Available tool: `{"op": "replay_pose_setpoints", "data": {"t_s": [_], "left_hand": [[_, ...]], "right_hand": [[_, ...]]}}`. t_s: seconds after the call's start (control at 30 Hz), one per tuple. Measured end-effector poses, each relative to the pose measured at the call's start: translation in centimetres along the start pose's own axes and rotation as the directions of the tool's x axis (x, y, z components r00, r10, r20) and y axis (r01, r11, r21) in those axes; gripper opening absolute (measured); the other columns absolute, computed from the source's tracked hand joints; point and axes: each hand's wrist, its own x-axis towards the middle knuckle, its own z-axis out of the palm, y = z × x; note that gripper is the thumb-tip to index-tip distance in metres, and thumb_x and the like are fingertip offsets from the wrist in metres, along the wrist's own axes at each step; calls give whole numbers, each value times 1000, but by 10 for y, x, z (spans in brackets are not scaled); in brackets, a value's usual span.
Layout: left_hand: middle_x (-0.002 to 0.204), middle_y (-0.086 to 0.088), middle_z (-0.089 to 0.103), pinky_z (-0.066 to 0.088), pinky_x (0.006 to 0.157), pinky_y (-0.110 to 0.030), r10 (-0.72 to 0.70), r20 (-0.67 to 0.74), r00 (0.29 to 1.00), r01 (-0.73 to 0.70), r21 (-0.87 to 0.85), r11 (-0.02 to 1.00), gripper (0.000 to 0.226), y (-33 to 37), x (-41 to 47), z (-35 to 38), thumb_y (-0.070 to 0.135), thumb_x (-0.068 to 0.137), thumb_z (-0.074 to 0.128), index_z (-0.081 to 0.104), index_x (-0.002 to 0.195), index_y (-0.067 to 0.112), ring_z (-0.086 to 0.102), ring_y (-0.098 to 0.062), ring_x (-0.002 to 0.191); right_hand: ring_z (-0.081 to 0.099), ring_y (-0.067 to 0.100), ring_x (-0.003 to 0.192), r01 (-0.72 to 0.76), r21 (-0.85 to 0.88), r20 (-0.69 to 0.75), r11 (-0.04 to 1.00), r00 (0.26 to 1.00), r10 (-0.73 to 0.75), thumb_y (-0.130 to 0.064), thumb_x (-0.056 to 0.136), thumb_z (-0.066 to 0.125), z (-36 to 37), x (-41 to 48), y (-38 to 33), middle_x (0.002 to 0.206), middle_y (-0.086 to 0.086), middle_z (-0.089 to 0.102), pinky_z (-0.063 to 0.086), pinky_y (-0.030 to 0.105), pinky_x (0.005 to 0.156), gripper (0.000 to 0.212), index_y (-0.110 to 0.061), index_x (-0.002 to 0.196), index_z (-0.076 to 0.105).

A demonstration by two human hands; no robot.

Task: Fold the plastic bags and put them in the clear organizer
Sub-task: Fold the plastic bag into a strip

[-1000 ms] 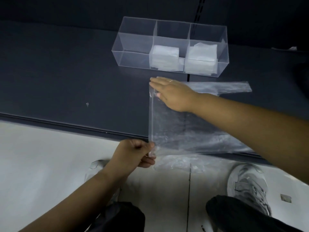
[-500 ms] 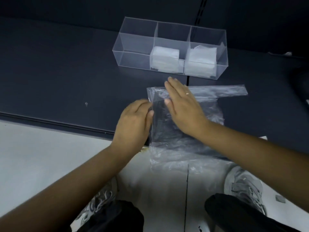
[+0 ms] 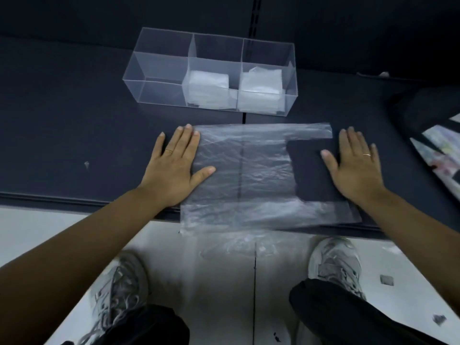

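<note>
dark table (image 3: 62, 115), dark wall (image 3: 99, 13), pale floor (image 3: 49, 230)

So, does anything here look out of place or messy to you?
Slightly. The thin clear plastic bag spread on the dark table overhangs the table's near edge, its lower part drooping toward the floor. In the clear three-compartment organizer, the right-hand stack of folded white bags has a ruffled top sheet. Nothing looks damaged.
</note>
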Motion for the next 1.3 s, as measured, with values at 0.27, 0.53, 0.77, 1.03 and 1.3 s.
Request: {"op": "replay_pose_setpoints", "data": {"t_s": [0.27, 0.53, 0.77, 1.03, 1.3], "left_hand": [[149, -17, 38, 23, 115, -47, 241, -251, 937, -290, -178, 940, 61, 37, -47, -11, 44, 102, 19, 42, 141, 2, 34, -31, 140], [156, -18, 23, 17, 116, -43, 286, -10, 958, -284, 89, 955, 89, 27, -85, 6, 68, 91, 22, 27, 147, -1, 21, -30, 145], [153, -11, 30, 18, 115, -44, 356, -73, 931, -349, 100, 932, 92, 4, -92, 13, 26, 73, 80, 28, 146, 5, 27, -27, 142], [128, -1, 62, 37, 106, -43, 409, -390, 825, -503, -175, 846, 34, 31, -108, -13, 16, 89, 53, 67, 119, 11, 53, -21, 125], [95, 29, 69, 42, 77, 0, -57, 34, 998, 58, -860, 507, 23, 5, -117, -60, 43, 82, 57, 67, 98, 55, 64, 11, 92]], "right_hand": [[5, 21, 149, 488, 296, -155, 821, 873, -463, -41, 99, 28, -6, -88, -122, 160, 5, 7, 3, 38, 121, 63, -10, 152, 16], [-18, 13, 146, 499, -11, 59, 866, 865, -498, -54, 96, 4, 23, -93, -102, 158, -2, -18, -11, 37, 119, 67, -19, 151, -12], [3, 22, 149, 110, 26, -33, 994, 993, -109, -49, 95, 10, 10, -88, -8, 161, 8, 6, 2, 43, 121, 69, -11, 153, 11], [5, 11, 148, 707, 273, 79, 653, 660, -747, -70, 80, 49, -13, -129, -105, 162, -3, 4, 1, 33, 121, 95, -20, 153, 14], [66, 16, 73, 488, 310, -83, 816, 869, -488, -12, 79, 77, -37, -110, -54, 78, -8, 70, 46, 28, 72, 7, -16, 81, 71]]}}
